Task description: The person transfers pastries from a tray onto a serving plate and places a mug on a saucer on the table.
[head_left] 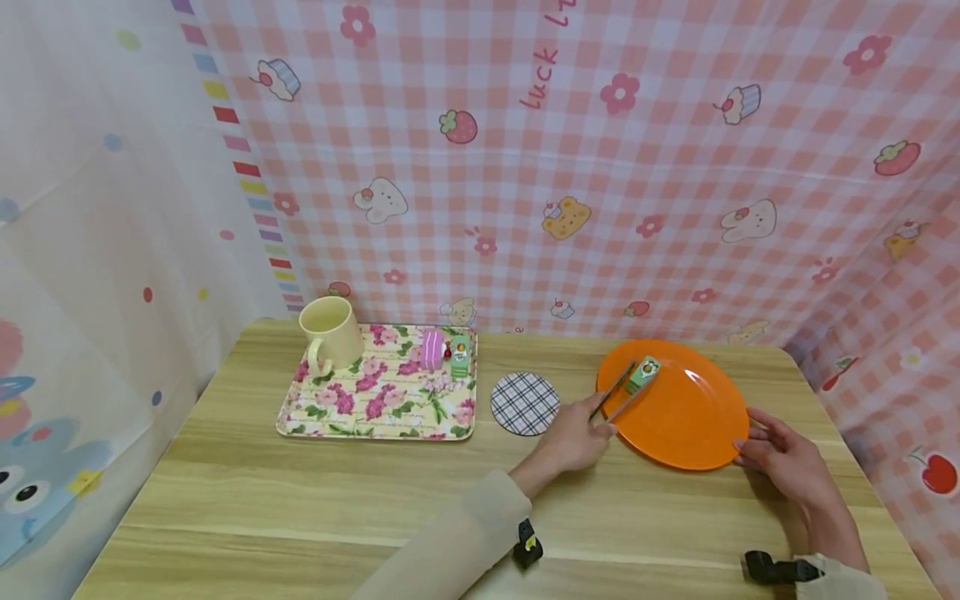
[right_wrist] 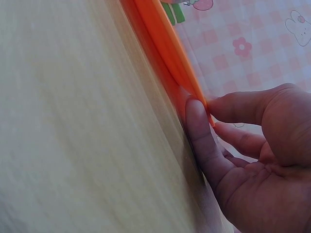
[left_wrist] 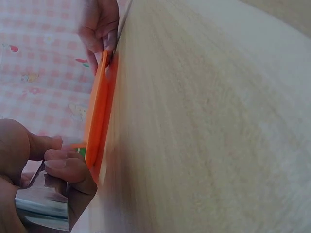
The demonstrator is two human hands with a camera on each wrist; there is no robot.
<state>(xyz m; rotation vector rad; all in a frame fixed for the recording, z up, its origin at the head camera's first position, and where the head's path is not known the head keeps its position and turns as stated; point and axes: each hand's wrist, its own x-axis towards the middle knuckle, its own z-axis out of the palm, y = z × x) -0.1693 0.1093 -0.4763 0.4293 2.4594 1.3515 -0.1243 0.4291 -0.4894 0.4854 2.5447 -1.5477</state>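
In the head view, my left hand (head_left: 576, 435) grips a pair of metal tongs (left_wrist: 43, 208), thumb and fingers pressed on both arms. The tong arms reach over the left rim of an orange plate (head_left: 693, 421), one on each side of a small green box with a fruit picture (head_left: 643, 374). That box lies tilted at the plate's upper left. My right hand (head_left: 787, 458) pinches the plate's right rim between thumb and fingers. In the right wrist view, the thumb (right_wrist: 198, 121) is on one side of the rim and the fingers on the other.
Left on the wooden table (head_left: 360, 517) lies a floral tray (head_left: 405, 421) bearing a cream mug (head_left: 341, 337), a pink block-like item (head_left: 432, 349) and another green box (head_left: 460, 357). A round checked coaster (head_left: 525, 403) sits between tray and plate. A patterned cloth (head_left: 525, 167) hangs behind.
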